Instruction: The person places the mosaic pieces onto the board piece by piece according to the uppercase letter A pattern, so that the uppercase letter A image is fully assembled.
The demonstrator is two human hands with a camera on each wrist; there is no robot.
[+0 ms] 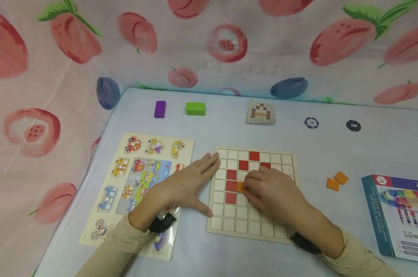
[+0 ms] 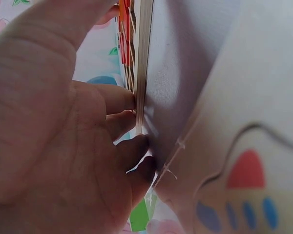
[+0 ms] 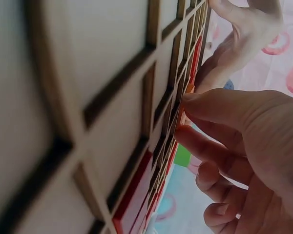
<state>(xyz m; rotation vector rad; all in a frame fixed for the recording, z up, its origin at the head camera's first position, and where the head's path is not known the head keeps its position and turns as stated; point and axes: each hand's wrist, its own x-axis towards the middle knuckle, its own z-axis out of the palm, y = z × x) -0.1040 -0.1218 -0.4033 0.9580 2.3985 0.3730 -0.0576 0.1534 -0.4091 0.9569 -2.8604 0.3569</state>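
Note:
A square wooden grid board (image 1: 234, 224) lies flat in front of me, with several red tiles (image 1: 231, 174) set in its cells. My right hand (image 1: 275, 190) is over the middle of the board. Its thumb and index finger pinch an orange tile (image 1: 240, 187) at a cell just right of a red one; the right wrist view shows the orange (image 3: 182, 113) between the fingertips. My left hand (image 1: 184, 184) rests along the board's left edge, fingers extended and thumb spread, fingertips against the rim (image 2: 140, 73) in the left wrist view.
Two loose orange tiles (image 1: 337, 181) lie right of the board, near a printed box (image 1: 403, 219). A vehicle puzzle (image 1: 91, 234) sits under my left forearm. Farther back are a purple block (image 1: 159, 109), a green block (image 1: 195, 109), a pattern card (image 1: 260, 112) and two round chips (image 1: 311, 123).

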